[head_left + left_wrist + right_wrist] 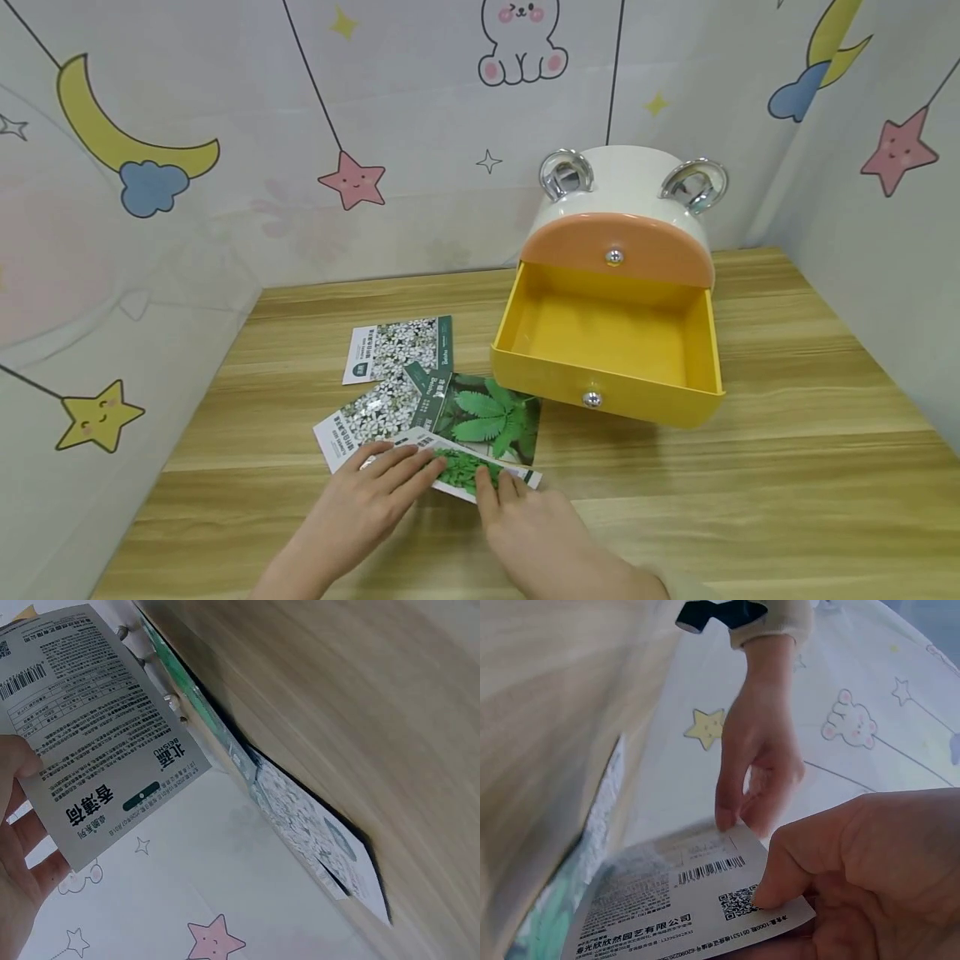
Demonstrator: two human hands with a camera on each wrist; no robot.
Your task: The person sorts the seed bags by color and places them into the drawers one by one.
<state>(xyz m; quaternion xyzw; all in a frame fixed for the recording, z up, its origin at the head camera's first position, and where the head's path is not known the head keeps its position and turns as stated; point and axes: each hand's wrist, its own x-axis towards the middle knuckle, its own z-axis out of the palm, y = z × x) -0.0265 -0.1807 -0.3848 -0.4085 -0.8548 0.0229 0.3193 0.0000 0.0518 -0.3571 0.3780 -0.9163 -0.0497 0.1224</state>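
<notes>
A seed packet with green leaves on its front point(467, 468) is raised and tilted between both hands, its white printed back point(97, 720) facing the person. My left hand point(375, 492) pinches its left part, thumb on the back and fingers over the leafy front. At the other end my right hand point(536, 525) pinches it, the thumb beside the QR code in the right wrist view. Just beyond lie a packet with one large leaf spray point(480, 417) and a white-flower packet point(371, 417), overlapping. Another white-flower packet point(405, 346) lies farther back.
A white bear-shaped drawer box point(630, 179) with silver ears stands at the back right. Its yellow lower drawer point(607, 396) is pulled out; the orange upper drawer point(652, 250) is closed. A printed cloth point(442, 208) surrounds the wooden table point(787, 500).
</notes>
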